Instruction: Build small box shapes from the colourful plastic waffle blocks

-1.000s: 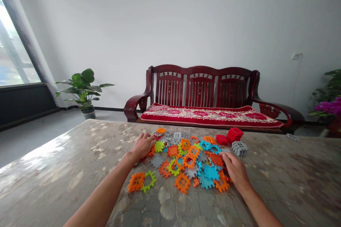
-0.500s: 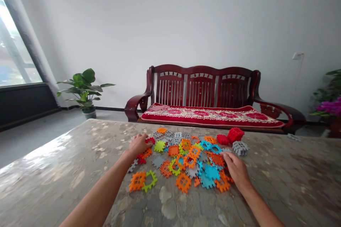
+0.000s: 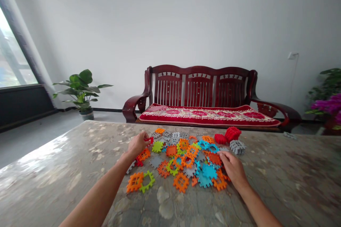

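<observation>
A heap of flat plastic interlocking tiles (image 3: 183, 158) in orange, blue, green, grey and red lies on the marbled table (image 3: 66, 170). My left hand (image 3: 137, 144) is at the heap's left edge, fingers pinched on a small red tile (image 3: 148, 139) held just above the others. My right hand (image 3: 231, 168) rests on the heap's right side, fingers curled down over orange and blue tiles. Behind it stand a red built block (image 3: 232, 133) and a grey built block (image 3: 237, 146).
An orange tile (image 3: 134, 181) joined to a green one (image 3: 147, 181) lies apart at the front left. Beyond the table's far edge stands a dark wooden bench (image 3: 202, 92) with a red cushion. A potted plant (image 3: 81, 90) is on the floor at left.
My left hand drew back from the heap's far left and closed on a red tile, lifting it slightly. My right hand stayed on the right side of the heap.
</observation>
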`<state>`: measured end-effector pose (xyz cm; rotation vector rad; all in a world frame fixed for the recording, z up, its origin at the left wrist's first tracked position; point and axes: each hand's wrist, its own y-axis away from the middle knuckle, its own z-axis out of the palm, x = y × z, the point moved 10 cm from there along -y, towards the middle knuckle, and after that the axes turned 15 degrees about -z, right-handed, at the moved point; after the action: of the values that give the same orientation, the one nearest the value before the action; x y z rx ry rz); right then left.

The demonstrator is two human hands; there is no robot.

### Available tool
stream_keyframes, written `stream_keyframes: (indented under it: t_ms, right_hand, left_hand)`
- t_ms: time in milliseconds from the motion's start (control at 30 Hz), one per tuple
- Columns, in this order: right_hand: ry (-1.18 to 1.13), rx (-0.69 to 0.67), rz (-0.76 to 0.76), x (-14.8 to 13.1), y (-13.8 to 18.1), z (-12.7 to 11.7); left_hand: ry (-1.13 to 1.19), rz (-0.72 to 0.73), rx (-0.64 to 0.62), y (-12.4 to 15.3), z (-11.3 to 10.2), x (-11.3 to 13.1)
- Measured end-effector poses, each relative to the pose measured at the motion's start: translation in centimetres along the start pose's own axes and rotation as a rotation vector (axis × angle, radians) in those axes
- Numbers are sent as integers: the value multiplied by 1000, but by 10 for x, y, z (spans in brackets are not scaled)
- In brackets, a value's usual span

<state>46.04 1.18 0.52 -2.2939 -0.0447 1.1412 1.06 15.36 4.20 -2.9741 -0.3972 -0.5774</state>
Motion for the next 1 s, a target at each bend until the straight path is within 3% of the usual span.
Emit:
stream_keyframes:
  t_ms: [133,267,400,533,733,1000]
  right_hand:
    - [-19,20,2,0,0,0]
    - [26,79,-68,-9,1,-7]
    - [162,133,-319,-49,2,-13]
    - [204,95,-495,-89,7,-3]
    - [116,-73,-566,-124,18,26]
    - [63,-76,-492,-132,22,34]
  left_hand:
    - [86,115,41,16,-10,26]
    - [255,464,154,62,-23,79]
    - [301,762,167,122,-15,126]
    - [330,923,138,166,2,152]
    - [400,983,159,188,14,165]
    - [484,921,157,197,14,172]
